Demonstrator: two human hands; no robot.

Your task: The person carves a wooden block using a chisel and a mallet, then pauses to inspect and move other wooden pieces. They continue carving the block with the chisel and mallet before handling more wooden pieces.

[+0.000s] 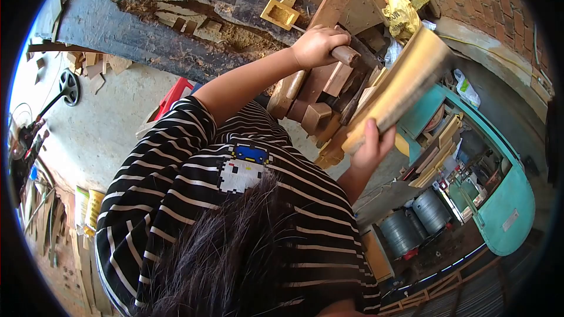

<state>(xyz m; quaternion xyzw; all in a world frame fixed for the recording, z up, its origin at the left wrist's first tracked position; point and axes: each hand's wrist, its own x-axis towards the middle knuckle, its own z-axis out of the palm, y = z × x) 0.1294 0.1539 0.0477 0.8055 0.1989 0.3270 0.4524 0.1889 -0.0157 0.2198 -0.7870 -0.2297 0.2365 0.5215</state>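
My left hand (320, 47) is closed round the wooden handle of a chisel (345, 55). The handle's butt sticks out toward the right, and the thin metal shank runs left to a small yellowish wooden piece (279, 14) with a rectangular hollow. That piece lies on a dark, worn workbench (194, 3). My right hand (374, 148) grips the narrow end of a thick wooden mallet (405, 79), raised right of the chisel; its wide far end is smeared by motion.
An upright wooden board (338, 0) stands beside the workpiece. Wood blocks (317, 118) and tools crowd below the chisel. A gold plastic bag (399, 9) sits at the back. At right is a teal cabinet-like frame (510, 217) near metal drums (402, 235); a red stool (172, 98) is at left.
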